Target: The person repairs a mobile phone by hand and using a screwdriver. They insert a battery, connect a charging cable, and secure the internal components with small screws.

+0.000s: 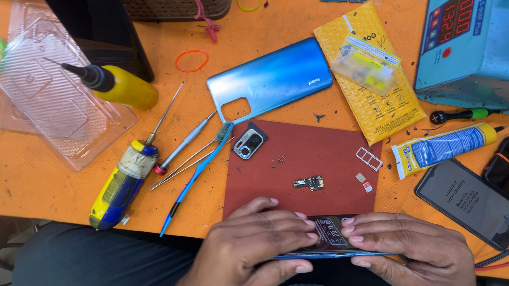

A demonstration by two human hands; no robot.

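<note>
Both my hands grip an opened phone at the near edge of the table. My left hand covers its left half and my right hand its right half. Only the dark middle part shows between my fingers. Just beyond lies a dark red mat with a small circuit board, a camera module, a card tray, tiny cards and small screws. A blue phone back cover lies farther away.
Left of the mat lie a blue-yellow screwdriver, thin metal tools and blue tweezers. A yellow bottle rests on clear plastic packaging. At right are a glue tube, a yellow padded envelope, a screen part and a blue machine.
</note>
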